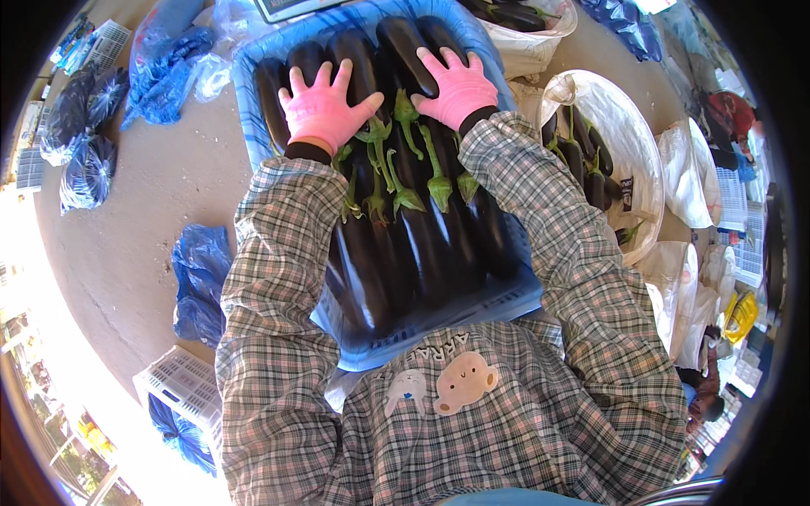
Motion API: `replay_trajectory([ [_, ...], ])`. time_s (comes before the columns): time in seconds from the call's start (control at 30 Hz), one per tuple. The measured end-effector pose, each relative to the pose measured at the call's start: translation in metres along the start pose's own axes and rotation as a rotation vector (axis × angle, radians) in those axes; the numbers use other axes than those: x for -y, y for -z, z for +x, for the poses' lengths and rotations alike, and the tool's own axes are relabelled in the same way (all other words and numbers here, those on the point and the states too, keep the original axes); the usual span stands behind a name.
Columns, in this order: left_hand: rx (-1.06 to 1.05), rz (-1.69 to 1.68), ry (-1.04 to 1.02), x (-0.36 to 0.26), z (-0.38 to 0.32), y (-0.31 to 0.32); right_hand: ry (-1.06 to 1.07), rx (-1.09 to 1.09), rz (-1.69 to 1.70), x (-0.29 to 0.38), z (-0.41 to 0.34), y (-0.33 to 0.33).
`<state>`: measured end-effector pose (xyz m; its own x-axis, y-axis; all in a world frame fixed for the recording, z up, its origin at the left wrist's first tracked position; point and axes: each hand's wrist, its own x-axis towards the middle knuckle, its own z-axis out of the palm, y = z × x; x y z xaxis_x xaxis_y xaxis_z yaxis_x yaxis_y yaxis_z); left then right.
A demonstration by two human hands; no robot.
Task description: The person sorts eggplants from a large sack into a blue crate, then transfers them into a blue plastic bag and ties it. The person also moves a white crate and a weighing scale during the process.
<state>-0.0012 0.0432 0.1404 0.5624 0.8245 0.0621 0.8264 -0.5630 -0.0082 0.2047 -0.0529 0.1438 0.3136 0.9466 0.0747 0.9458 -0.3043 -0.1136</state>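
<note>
Before me stands a crate lined with blue plastic, filled with long dark eggplants. They lie in two rows, with the green stems meeting in the middle. My left hand, in a pink glove with pale fingertips, rests spread on the far row at the left. My right hand, gloved the same way, lies spread on the far row at the right. Both palms press flat on the eggplants and neither hand grips one. The hands hide parts of the skins and stems beneath them.
To the right, a large white sack holds more eggplants, and another white sack stands beyond it. A scale touches the crate's far side. Blue plastic bags and a white crate lie left. Other people are at far right.
</note>
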Motion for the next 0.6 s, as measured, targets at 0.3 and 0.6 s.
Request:
replay_trajectory([
  [0.3, 0.207, -0.025, 0.011, -0.015, 0.016, 0.024, 0.116, 0.400, 0.023, -0.010, 0.031, 0.023],
  [0.6, 0.111, 0.050, -0.125, -0.041, 0.076, -0.002, 0.105, -0.019, 0.026, -0.023, 0.059, -0.008],
])
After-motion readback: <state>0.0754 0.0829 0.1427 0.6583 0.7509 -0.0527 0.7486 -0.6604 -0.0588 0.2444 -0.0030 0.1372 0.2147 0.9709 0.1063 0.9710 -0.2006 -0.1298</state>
